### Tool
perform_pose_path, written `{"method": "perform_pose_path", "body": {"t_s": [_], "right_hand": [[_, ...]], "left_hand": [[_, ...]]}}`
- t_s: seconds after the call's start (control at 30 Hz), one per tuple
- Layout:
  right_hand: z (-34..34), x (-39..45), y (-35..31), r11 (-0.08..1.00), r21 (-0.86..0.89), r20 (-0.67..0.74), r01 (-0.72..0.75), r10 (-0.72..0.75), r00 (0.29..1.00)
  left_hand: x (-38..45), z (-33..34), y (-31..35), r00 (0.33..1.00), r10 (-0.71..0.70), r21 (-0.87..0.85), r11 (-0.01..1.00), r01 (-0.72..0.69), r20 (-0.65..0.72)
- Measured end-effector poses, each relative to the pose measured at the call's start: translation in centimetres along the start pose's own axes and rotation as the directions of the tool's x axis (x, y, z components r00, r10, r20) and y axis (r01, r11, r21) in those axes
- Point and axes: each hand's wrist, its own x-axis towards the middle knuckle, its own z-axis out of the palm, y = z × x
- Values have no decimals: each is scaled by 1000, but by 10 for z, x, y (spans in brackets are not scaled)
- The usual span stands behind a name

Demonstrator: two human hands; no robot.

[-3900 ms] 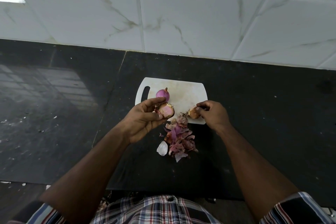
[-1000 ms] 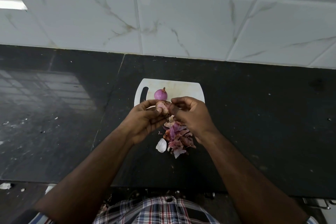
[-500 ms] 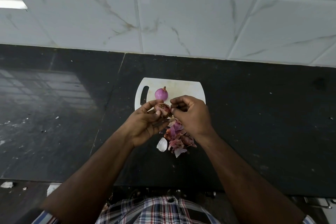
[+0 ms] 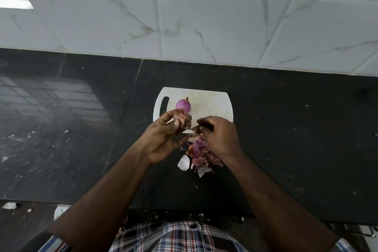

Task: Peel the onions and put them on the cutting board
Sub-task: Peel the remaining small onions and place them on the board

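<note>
A small white cutting board [image 4: 212, 102] lies on the black counter, with one peeled purple onion [image 4: 183, 105] on its left part. My left hand [image 4: 165, 137] grips a brown, partly skinned onion [image 4: 183, 119] between thumb and fingers, just above the board's front edge. My right hand [image 4: 219, 134] is curled beside it and pinches a strip of onion skin [image 4: 195, 129] that hangs off the onion. A heap of purple and white peels [image 4: 199, 157] lies on the counter under and between my hands.
The black stone counter [image 4: 296, 129] runs wide to both sides, with white crumbs at the left. A white marbled tile wall [image 4: 204, 16] stands behind the board. The counter's front edge is close to my checked shirt [image 4: 173, 237].
My right hand has drawn away to the right from the onion, pulling a strip of skin. Earlier it had taken this onion from the board's right side.
</note>
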Motion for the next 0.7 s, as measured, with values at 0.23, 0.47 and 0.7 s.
{"method": "perform_pose_path", "body": {"t_s": [0.23, 0.47, 0.7], "right_hand": [[-15, 3, -8, 999, 23, 7, -31, 31, 999], [-15, 1, -29, 997, 4, -15, 76, -75, 997], [-10, 8, -32, 992, -105, -24, 67, -70, 997]], "left_hand": [[2, -5, -2, 996, 30, 11, 1000, -29, -80], [4, 0, -4, 988, 121, 198, 975, -101, -95], [5, 2, -5, 972, 211, 258, 949, -179, -103]]}}
